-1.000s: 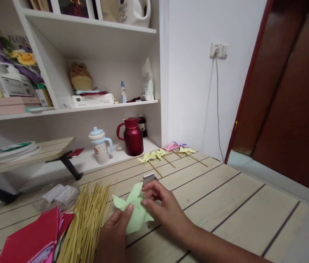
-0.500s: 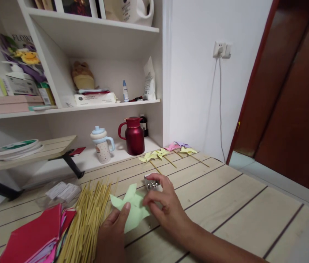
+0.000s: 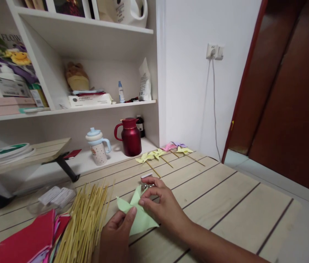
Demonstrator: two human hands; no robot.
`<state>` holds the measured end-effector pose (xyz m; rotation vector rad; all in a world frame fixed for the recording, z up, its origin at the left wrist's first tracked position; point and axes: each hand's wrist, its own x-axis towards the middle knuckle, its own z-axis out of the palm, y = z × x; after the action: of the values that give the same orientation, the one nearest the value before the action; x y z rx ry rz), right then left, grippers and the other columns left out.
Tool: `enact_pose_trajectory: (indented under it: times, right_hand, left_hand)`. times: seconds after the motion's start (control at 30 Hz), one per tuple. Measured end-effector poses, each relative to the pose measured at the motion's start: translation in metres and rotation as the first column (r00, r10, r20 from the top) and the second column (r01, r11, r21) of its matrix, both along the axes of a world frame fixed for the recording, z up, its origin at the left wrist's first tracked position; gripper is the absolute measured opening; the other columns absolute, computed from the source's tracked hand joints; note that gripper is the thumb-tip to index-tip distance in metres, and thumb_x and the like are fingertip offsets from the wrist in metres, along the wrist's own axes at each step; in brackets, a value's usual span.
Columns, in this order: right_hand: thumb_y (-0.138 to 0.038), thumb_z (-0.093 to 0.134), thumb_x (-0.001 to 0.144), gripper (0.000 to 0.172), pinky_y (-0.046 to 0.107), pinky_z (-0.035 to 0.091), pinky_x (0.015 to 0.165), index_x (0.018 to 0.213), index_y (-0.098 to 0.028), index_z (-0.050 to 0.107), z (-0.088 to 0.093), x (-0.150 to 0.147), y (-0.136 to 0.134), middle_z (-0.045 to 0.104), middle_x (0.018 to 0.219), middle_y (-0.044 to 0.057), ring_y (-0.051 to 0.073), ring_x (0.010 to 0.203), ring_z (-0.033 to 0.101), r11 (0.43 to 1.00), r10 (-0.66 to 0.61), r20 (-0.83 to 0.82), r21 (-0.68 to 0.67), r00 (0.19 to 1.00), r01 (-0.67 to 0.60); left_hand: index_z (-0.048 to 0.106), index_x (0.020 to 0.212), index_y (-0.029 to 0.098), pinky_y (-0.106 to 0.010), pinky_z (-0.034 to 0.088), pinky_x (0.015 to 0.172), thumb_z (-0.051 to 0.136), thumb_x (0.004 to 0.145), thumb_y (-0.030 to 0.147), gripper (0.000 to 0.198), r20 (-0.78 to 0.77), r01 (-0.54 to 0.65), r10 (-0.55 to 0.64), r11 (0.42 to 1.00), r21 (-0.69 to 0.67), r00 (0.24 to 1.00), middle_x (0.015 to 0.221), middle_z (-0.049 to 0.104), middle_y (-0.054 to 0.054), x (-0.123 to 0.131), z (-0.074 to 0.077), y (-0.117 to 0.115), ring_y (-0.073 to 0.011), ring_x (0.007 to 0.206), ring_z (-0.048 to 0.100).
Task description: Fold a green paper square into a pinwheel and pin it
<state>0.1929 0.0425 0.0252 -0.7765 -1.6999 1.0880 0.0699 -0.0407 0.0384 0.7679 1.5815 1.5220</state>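
Note:
A light green paper pinwheel (image 3: 140,221) is pinched along its left side by my left hand (image 3: 118,226), with the thumb on top. My right hand (image 3: 162,204) has thumb and index finger closed on the pinwheel's folded paper near its middle. Whether a small pin is also between those fingertips cannot be made out. Just behind the right fingers, partly covered by them, is a small box of shiny silver pieces (image 3: 144,186).
Yellow, pink and purple pinwheels on sticks (image 3: 158,153) lie at the table's back edge. Left of my hands are a bundle of thin sticks (image 3: 84,219), red paper (image 3: 28,237) and a clear container (image 3: 52,197). A red jug (image 3: 131,138) and a cup (image 3: 98,149) stand behind.
The green pinwheel has turned and shifted slightly right in my hands. My right thumb and index finger have moved from its right edge in to its middle. The camera view has shifted a little.

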Motion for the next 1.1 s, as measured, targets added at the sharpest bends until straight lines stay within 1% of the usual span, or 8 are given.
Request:
enact_pose_trajectory:
  times: [0.27, 0.47, 0.6, 0.7, 0.8, 0.87, 0.97, 1.1]
  right_hand:
    - [-0.016, 0.075, 0.072, 0.01, 0.041, 0.039, 0.102, 0.065, -0.022, 0.074, 0.001, 0.003, -0.001, 0.057, 0.121, 0.006, 0.024, 0.117, 0.053, 0.998, 0.038, -0.094, -0.042, 0.995, -0.043]
    - [-0.016, 0.075, 0.072, 0.011, 0.04, 0.041, 0.101, 0.064, -0.023, 0.074, 0.001, 0.003, 0.0, 0.059, 0.117, 0.005, 0.024, 0.115, 0.055, 0.998, 0.054, -0.087, -0.032, 0.995, -0.057]
    - [-0.015, 0.075, 0.071, 0.011, 0.04, 0.042, 0.1, 0.063, -0.023, 0.074, 0.0, 0.002, 0.0, 0.06, 0.116, 0.005, 0.024, 0.114, 0.055, 0.997, 0.06, -0.08, -0.038, 0.995, -0.064]
    - [-0.019, 0.074, 0.074, 0.011, 0.04, 0.042, 0.1, 0.064, -0.022, 0.074, -0.001, 0.002, 0.001, 0.06, 0.116, 0.006, 0.024, 0.115, 0.055, 0.997, 0.073, -0.078, -0.025, 0.994, -0.075]
    - [-0.027, 0.065, 0.084, 0.015, 0.04, 0.042, 0.1, 0.074, -0.023, 0.076, -0.002, 0.005, 0.003, 0.058, 0.113, 0.008, 0.024, 0.115, 0.054, 0.995, 0.095, -0.071, 0.02, 0.993, -0.094]
    - [-0.028, 0.062, 0.087, 0.016, 0.041, 0.042, 0.101, 0.084, -0.024, 0.077, -0.001, 0.008, 0.005, 0.056, 0.114, 0.008, 0.025, 0.118, 0.052, 0.996, 0.077, -0.075, 0.053, 0.994, -0.073]
    - [-0.021, 0.065, 0.084, 0.013, 0.042, 0.038, 0.106, 0.089, -0.026, 0.075, -0.001, 0.012, 0.008, 0.05, 0.123, 0.007, 0.025, 0.124, 0.046, 0.991, 0.052, -0.052, 0.123, 0.997, -0.045]
    - [-0.009, 0.069, 0.077, 0.022, 0.043, 0.035, 0.109, 0.084, -0.028, 0.076, -0.003, 0.013, 0.009, 0.045, 0.133, 0.005, 0.025, 0.129, 0.042, 0.972, 0.09, 0.028, 0.215, 0.996, -0.094]
  left_hand:
    - [0.077, 0.067, 0.016, -0.025, 0.047, 0.061, 0.088, 0.041, 0.043, 0.04, 0.029, 0.005, -0.004, 1.0, -0.007, 1.0, 0.056, 0.068, -0.001, -0.001, -0.007, 0.002, -0.0174, 0.059, 0.059]
    - [0.078, 0.07, 0.017, -0.025, 0.048, 0.063, 0.088, 0.043, 0.039, 0.036, 0.032, -0.013, 0.012, 1.0, 0.02, 0.999, 0.06, 0.071, -0.001, 0.0, -0.01, 0.004, -0.0179, 0.061, 0.061]
    - [0.077, 0.069, 0.017, -0.025, 0.048, 0.06, 0.087, 0.045, 0.037, 0.032, 0.012, -0.029, 0.029, 0.999, 0.017, 1.0, 0.058, 0.069, 0.0, 0.001, -0.009, 0.003, -0.017, 0.058, 0.06]
    - [0.076, 0.07, 0.017, -0.024, 0.045, 0.055, 0.083, 0.051, 0.037, 0.029, 0.015, -0.058, 0.058, 0.998, 0.024, 0.998, 0.055, 0.067, 0.001, 0.002, -0.007, 0.003, -0.0159, 0.055, 0.058]
    - [0.076, 0.07, 0.016, -0.025, 0.045, 0.052, 0.08, 0.056, 0.036, 0.025, 0.071, -0.072, 0.07, 0.997, 0.028, 0.995, 0.053, 0.065, 0.0, 0.001, -0.002, 0.002, -0.0161, 0.051, 0.057]
    - [0.075, 0.069, 0.017, -0.028, 0.048, 0.054, 0.078, 0.058, 0.038, 0.024, 0.105, -0.083, 0.079, 0.996, 0.036, 0.991, 0.054, 0.067, -0.001, -0.002, 0.005, 0.0, -0.019, 0.053, 0.061]
    - [0.074, 0.066, 0.018, -0.033, 0.052, 0.063, 0.076, 0.057, 0.04, 0.025, 0.099, -0.128, 0.122, 0.99, 0.059, 0.988, 0.062, 0.071, -0.006, -0.007, 0.016, -0.004, -0.0252, 0.064, 0.067]
    - [0.073, 0.061, 0.019, -0.036, 0.054, 0.067, 0.078, 0.051, 0.037, 0.021, -0.005, -0.2, 0.202, 0.974, 0.107, 0.979, 0.066, 0.074, -0.009, -0.01, 0.027, -0.008, -0.0306, 0.076, 0.069]
